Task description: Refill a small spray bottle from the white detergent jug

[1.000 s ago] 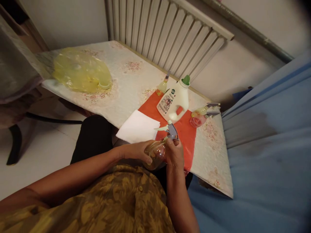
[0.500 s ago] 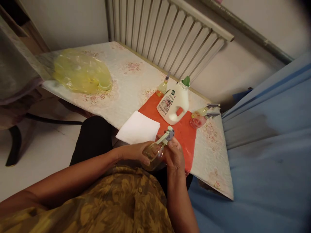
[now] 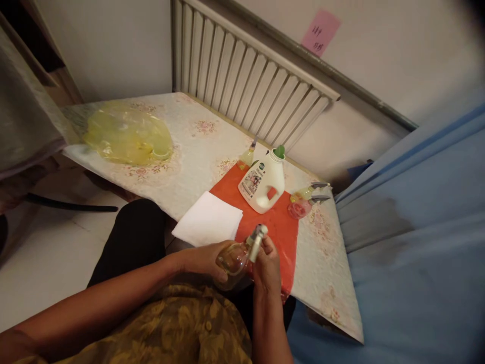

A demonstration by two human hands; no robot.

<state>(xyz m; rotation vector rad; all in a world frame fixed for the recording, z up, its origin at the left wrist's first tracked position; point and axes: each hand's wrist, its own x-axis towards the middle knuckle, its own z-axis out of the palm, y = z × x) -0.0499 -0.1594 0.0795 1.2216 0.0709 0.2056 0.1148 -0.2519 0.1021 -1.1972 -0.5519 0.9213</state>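
A clear spray bottle (image 3: 232, 259) is tilted over my lap, at the front edge of the table. My left hand (image 3: 206, 260) wraps around its rounded body. At the bottle's neck, the fingers of my right hand (image 3: 268, 267) close on the pale spray head (image 3: 257, 240). Part of the right fingers is hidden behind the head. Just beyond my hands lies a red sheet (image 3: 278, 235), with a folded white cloth (image 3: 207, 220) beside it on the left. A white jug (image 3: 272, 177) with a green spout stands on the sheet.
Behind the jug is a small spray bottle (image 3: 245, 158) with yellow liquid. Pink (image 3: 299, 208) and yellow (image 3: 302, 193) spray bottles stand to the right. A yellow plastic bag (image 3: 127, 132) rests on the left of the flowered tablecloth (image 3: 189, 151). A radiator (image 3: 242, 71) and blue curtain (image 3: 401, 242) border the table.
The spray head has swung round, its light arm moving from the left side to the right, with my right fingers on it. My left hand keeps the bottle. The view has tilted up slightly.
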